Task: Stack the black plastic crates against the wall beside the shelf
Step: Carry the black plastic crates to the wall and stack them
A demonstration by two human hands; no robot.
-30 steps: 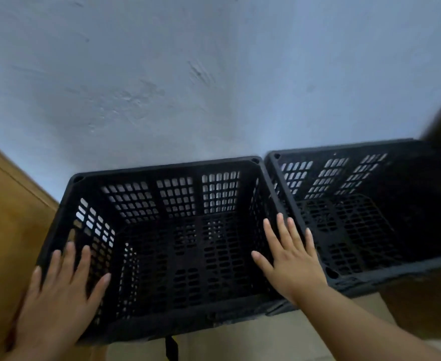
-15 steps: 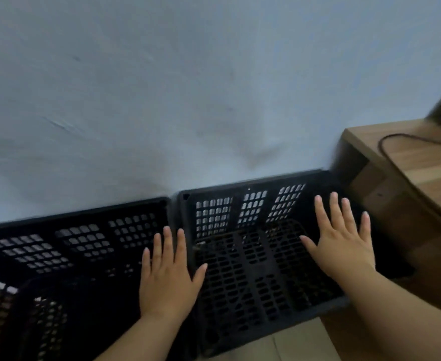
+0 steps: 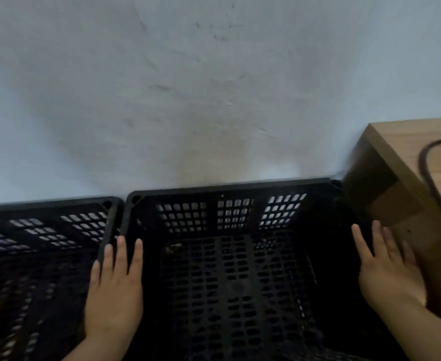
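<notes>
Pale, scuffed plaster wall (image 3: 188, 87) fills the view from 10 to 2 o'clock. Against its foot sit 2 black perforated plastic crates, side by side and touching: the right crate (image 3: 230, 269) at 6 o'clock, the left crate (image 3: 39, 243) at 8 o'clock. A brown wooden shelf (image 3: 409, 162) with a dark cable (image 3: 428, 178) stands at 3 o'clock. The left hand (image 3: 115, 290) lies flat, fingers spread, on the right crate's left rim; the right hand (image 3: 388, 269), open-palmed, presses its right rim beside the shelf.
</notes>
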